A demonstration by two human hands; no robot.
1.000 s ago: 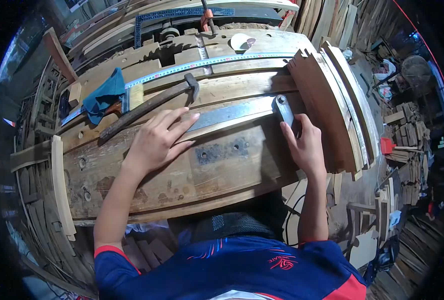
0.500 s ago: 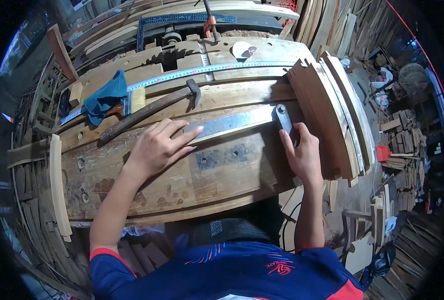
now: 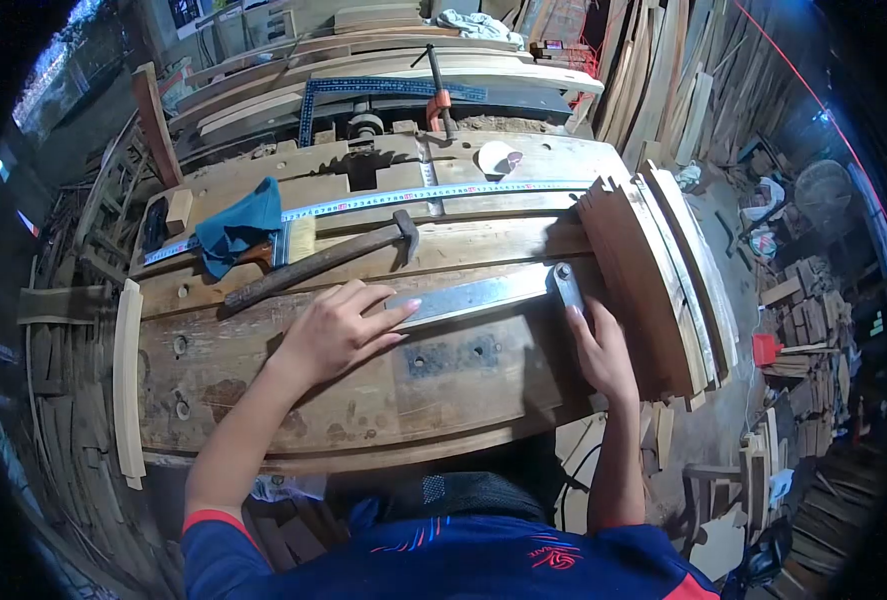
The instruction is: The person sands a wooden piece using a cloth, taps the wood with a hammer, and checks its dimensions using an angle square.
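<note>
A metal bevel gauge (image 3: 479,294), two arms joined by a pivot screw, lies across the workbench (image 3: 364,410). My left hand (image 3: 336,335) grips the left end of its long arm, thumb and fingers closed on it. At the other end my right hand (image 3: 604,350) pinches the short arm below the pivot, close to some stacked brown boards (image 3: 639,290). Beyond my left hand rests a hammer (image 3: 324,262) with a dark wooden handle. A brush with pale bristles (image 3: 302,240) lies beside it, its handle partly under a teal cloth (image 3: 241,228).
A steel tape measure (image 3: 364,200) stretches across the bench behind the hammer. A small white roll (image 3: 498,157), a red clamp (image 3: 439,105) and a dark framing square (image 3: 384,86) are at the back. Planks (image 3: 664,80) lean at the back right. A red container (image 3: 766,349) stands on the right.
The head view has tilted up, so the bench and my hands appear lower in the picture. Both hands keep their hold on the bevel gauge, with little visible movement over the bench.
</note>
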